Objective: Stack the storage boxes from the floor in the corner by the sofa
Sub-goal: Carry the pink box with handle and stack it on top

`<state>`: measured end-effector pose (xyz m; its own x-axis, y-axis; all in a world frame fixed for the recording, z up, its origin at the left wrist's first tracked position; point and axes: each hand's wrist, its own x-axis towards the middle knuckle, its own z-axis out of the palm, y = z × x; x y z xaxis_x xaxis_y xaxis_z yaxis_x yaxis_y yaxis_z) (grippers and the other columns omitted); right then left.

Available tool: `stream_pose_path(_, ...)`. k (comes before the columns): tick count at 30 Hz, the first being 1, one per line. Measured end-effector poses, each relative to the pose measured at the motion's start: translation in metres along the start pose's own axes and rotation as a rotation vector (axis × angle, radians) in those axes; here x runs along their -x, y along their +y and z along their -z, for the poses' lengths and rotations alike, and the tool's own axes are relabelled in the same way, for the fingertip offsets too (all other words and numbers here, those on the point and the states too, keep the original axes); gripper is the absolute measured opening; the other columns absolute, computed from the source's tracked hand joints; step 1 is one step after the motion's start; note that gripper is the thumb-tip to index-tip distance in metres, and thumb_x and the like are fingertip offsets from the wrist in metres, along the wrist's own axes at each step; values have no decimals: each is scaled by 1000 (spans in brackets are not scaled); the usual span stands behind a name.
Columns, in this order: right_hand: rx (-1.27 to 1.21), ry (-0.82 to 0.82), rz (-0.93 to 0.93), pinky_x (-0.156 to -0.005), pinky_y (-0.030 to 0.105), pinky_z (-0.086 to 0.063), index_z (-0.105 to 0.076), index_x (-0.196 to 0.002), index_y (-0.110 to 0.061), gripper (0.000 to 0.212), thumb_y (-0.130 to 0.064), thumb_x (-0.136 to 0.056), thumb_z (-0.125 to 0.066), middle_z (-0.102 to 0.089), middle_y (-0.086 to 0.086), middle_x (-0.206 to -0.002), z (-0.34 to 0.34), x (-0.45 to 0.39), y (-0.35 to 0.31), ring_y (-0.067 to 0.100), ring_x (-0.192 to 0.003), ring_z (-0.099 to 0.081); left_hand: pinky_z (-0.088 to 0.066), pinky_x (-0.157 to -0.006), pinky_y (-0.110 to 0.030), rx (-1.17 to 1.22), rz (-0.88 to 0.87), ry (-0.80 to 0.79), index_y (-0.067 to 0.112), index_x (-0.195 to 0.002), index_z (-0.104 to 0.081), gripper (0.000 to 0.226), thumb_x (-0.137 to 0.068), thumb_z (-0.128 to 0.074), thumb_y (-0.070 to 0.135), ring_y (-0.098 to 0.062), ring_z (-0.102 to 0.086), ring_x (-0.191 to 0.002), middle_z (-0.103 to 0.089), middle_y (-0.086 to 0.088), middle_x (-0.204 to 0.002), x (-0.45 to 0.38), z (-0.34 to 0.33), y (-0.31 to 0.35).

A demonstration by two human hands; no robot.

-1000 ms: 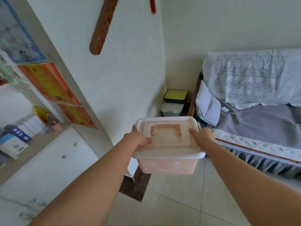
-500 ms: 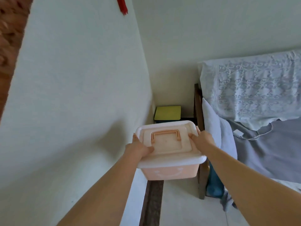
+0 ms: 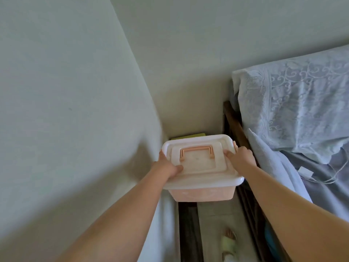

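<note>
Both hands, left hand (image 3: 167, 166) and right hand (image 3: 239, 155), are gripping the pink box (image 3: 202, 168) by its lid edges, thumbs on top, probably keeping it level. It's hanging over the yellow-lidded box (image 3: 188, 136) in the corner beside the sofa (image 3: 294, 118), looks ready for stacking.

It was a home, a living room corner. A sofa (image 3: 294, 167) with a dark wooden frame stood against plain pale walls (image 3: 66, 91), draped in a lace-patterned cover (image 3: 294, 103) with a white charger and cable (image 3: 306, 172) lying on the grey seat, above a tiled floor (image 3: 222, 220).
</note>
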<state>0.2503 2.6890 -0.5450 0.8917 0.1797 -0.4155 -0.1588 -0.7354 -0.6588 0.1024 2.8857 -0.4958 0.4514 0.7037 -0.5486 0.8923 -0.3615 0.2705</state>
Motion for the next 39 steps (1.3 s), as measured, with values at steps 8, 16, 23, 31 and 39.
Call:
stream_pose_path(8, 69, -3, -1, -85, 42, -55, -39, -138, -10, 59, -43, -92, -56, -51, 15, -125, -73, -195, -87, 31, -103, -59, -41, -102, -39, -16, -11, 33, 30, -152, 21, 115, -80, -65, 52, -30, -42, -131, -38, -13, -149, -226, 17, 68)
stream_pose_path(16, 179, -79, -10, -91, 42, -50, -31, -144, -13, 59, -31, -93, -55, -46, 16, -135, -155, -344, -112, 34, -113, -56, -46, -87, -36, -3, 8, 4, 30, -150, 26, 113, -82, -63, 47, -30, -47, -116, -41, -17, -145, -395, -7, 91)
stream_pose_path(23, 170, -84, -91, -82, 37, -49, -46, -132, -7, 49, -27, -90, -63, -53, 15, -129, -239, -451, -76, 34, -110, -59, -51, -89, -40, 15, 17, -55, 36, -150, 25, 112, -83, -65, 46, -33, -54, -109, -32, -20, -145, -523, -66, 91)
stream_pose_path(31, 194, -88, -41, -89, 39, -49, -51, -126, -8, 47, -30, -87, -66, -56, 14, -126, -287, -510, -59, 34, -110, -59, -45, -93, -41, 27, 118, -24, 35, -150, 24, 113, -84, -65, 48, -39, -54, -111, -28, -24, -142, -573, -114, 84)
stream_pose_path(39, 330, -212, -50, -91, 38, -47, -43, -134, -10, 59, -35, -87, -66, -51, 14, -135, -268, -500, -71, 33, -119, -54, -44, -103, -47, -46, 184, -90, 30, -151, 23, 100, -91, -55, 50, -41, -49, -122, -21, -25, -149, -558, -103, 100)
